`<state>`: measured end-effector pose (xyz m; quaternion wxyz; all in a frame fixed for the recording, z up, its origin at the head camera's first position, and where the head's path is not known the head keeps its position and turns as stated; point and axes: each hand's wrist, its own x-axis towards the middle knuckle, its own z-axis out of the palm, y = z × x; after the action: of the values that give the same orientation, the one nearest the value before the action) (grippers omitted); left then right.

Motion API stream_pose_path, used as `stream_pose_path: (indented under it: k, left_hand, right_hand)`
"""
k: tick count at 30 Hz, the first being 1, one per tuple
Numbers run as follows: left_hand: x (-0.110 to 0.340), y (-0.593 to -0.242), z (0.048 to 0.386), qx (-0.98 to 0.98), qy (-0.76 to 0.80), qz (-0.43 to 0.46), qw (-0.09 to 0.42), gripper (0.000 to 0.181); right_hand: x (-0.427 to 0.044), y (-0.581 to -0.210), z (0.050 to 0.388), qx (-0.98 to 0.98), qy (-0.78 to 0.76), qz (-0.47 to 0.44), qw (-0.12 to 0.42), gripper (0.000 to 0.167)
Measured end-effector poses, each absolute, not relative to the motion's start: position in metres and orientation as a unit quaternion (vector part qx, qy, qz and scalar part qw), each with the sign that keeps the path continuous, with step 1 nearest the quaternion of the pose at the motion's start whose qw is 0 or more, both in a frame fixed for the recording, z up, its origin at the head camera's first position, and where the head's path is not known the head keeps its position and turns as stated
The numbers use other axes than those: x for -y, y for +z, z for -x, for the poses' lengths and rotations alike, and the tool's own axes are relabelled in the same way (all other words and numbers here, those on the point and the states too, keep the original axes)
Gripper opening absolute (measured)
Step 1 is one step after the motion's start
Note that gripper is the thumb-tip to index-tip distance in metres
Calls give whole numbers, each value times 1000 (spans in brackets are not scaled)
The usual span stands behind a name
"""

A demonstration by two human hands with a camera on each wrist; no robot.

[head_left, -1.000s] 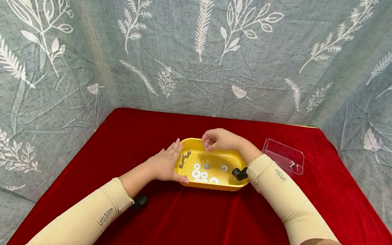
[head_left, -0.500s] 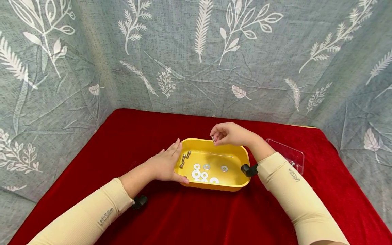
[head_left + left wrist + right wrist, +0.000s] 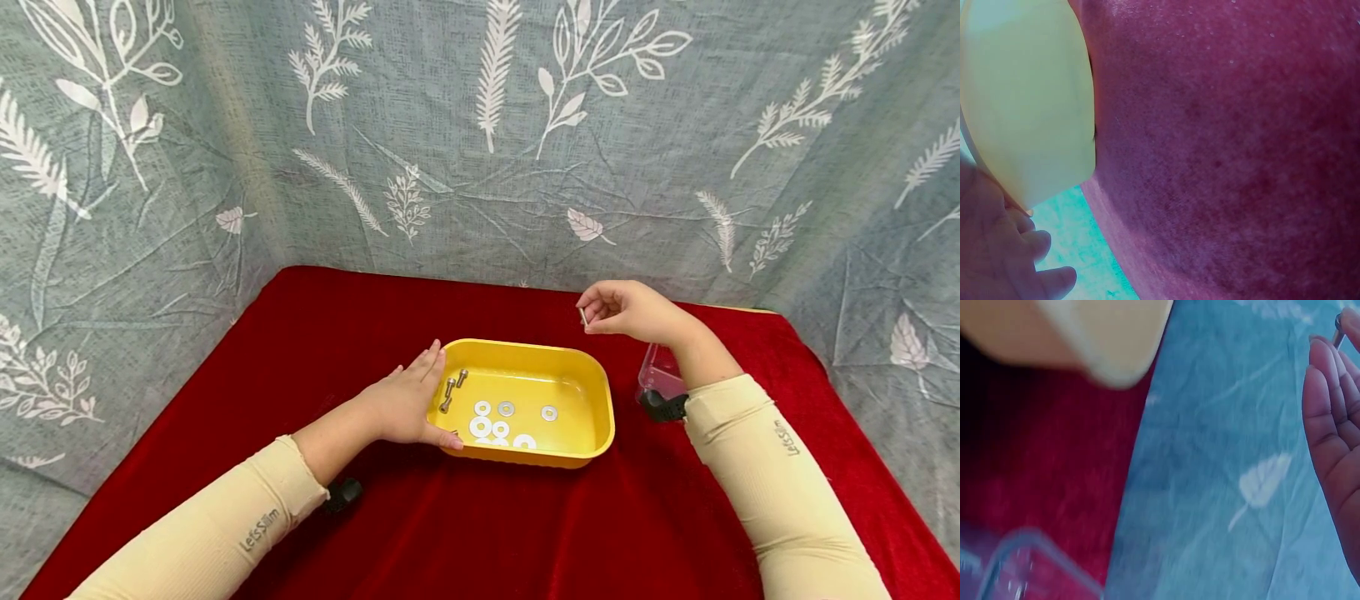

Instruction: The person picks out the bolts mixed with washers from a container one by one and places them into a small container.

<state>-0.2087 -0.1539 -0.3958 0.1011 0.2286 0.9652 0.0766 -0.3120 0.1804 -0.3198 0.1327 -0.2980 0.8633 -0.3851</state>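
Note:
My left hand (image 3: 405, 407) rests against the left end of a yellow plastic bin (image 3: 536, 348), its fingers extended along the outer wall and the thumb over the front rim. Between the thumb and fingertips of my right hand (image 3: 633, 312) is a small metal screw (image 3: 582, 317), held in the air beyond the bin's back right corner. The right wrist view also catches this screw (image 3: 1338, 339) at its upper right edge. Inside the bin, several screws (image 3: 450, 387) lie at the left end, and several flat washers (image 3: 481, 426) are scattered near the front.
A clear plastic tray (image 3: 660, 367) stands right of the bin, mostly hidden behind my right forearm. Red cloth (image 3: 360, 308) covers the table. A grey-blue leaf-patterned curtain (image 3: 450, 208) hangs behind and at both sides.
My right hand has lifted the screw out of the bin and carried it right, past the back rim. Its forearm now covers most of the clear tray. The left hand has stayed still.

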Motion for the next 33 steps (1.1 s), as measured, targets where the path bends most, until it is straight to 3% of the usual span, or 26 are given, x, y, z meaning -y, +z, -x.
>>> stream_pose_path:
  k: [18,33]
  left_hand:
    - [152,-396,210,-965,79,-228,103,130]
    - [153,-397,210,-966,80,-222,108,130]
  right_hand:
    - [-273,-333,310,-903,-367,204,96,29]
    - [-307,-349,302,-920,-337,174,101,31]
